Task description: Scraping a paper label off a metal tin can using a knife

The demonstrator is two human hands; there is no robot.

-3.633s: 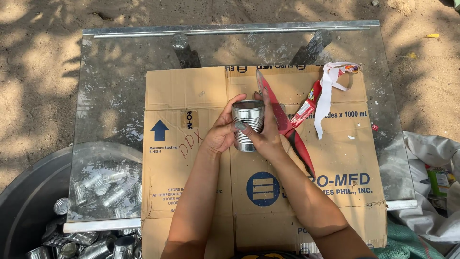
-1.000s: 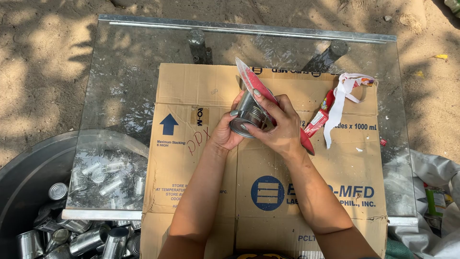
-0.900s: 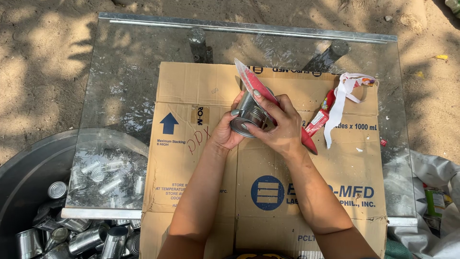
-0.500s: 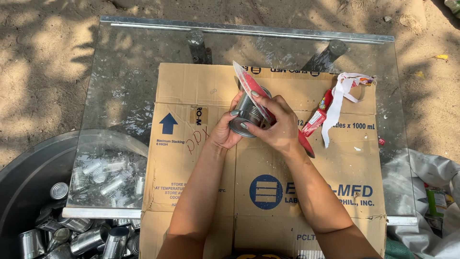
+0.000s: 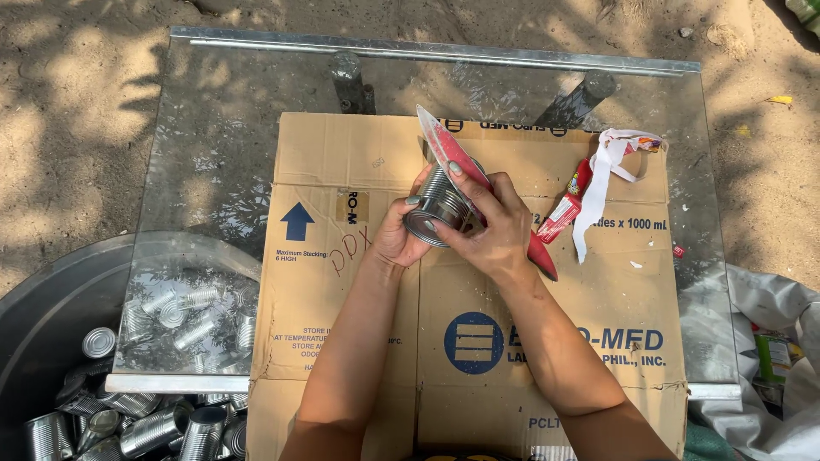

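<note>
Both forearms run off the near edge, so elbows are out of view. The left hand [image 5: 395, 242] sits behind the tin can [image 5: 437, 207] — its fingers mostly hidden. The red label strip [image 5: 461, 162] passes under the right hand [image 5: 489, 229]. The tub of cans [image 5: 51, 294] is cut off at left and partly veiled by the glass table [image 5: 213, 137].

Ribbed, bare silver metal tin can [image 5: 438, 207]: cylindrical, label stripped, tilted on its side with one flat end facing 7 o'clock; held above the middle of the flattened brown cardboard sheet.

Long red paper label strip [image 5: 457, 158]: white underside showing at its tip, partly peeled; runs from 11 o'clock of the can, across it, to 4 o'clock.
</note>
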